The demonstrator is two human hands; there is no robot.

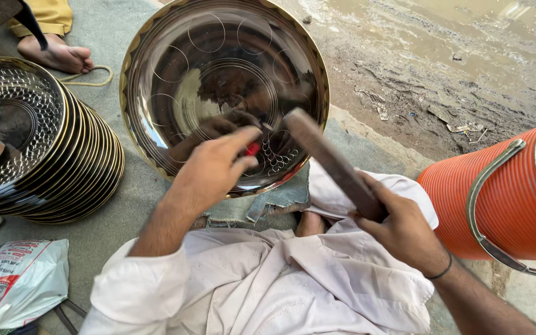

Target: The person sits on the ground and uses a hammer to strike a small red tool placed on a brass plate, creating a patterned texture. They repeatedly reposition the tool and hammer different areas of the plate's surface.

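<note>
Tray (218, 68) under hands, maybe touching

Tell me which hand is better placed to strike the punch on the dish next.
Right, probably. The right hand holds the wooden bar raised, its end just above the red-tipped punch. The left hand is occupied pinching that punch against the brass dish.

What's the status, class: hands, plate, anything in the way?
Left hand pinching a small red tool against the big shiny plate. Right hand gripping a flat dark bar raised over it. Nothing in the way; stack of plates sits left.
</note>
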